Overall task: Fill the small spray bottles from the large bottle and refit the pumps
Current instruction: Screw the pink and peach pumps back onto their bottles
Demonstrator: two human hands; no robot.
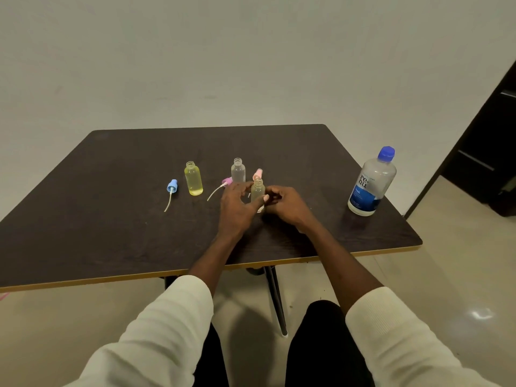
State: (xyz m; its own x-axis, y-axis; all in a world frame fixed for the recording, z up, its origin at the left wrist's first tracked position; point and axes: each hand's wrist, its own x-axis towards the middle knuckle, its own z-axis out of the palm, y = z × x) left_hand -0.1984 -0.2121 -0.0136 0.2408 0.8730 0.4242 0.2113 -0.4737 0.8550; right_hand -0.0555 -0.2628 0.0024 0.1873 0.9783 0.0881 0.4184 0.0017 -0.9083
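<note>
We are sitting at the table [111,233], and both our hands are meeting just below the middle of the frame around 1 small bottle [257,191]. Our left hand [237,203] is curling round its lower body, thumb across the front, gripping it so that it is standing upright. Our right hand [284,203] is lying just beside it with the fingers curled in towards the bottle's base; we cannot tell whether those fingers are pinching the bottle or something small, or holding nothing. The bottle's neck is showing open, with no pump on it, which suits a pour.

To the left of the hands the yellow bottle [193,178] is standing open, apparently holding liquid, and farther left the blue pump [172,186] is lying on its side with its tube trailing down the frame. Just above the hands the clear bottle [238,171] is standing open too, with the purple pump [226,181] to its left and the pink pump [258,173] to its right, both partly hidden. The 3 pumps are lying near their bottles, probably so each can be refitted without a search.

At the right edge of the table, well apart from the hands, the large bottle [372,182] is standing with its blue cap [386,153] on. We are judging that filling the held bottle calls for that cap coming off first, with 1 hand steadying the small bottle.
</note>
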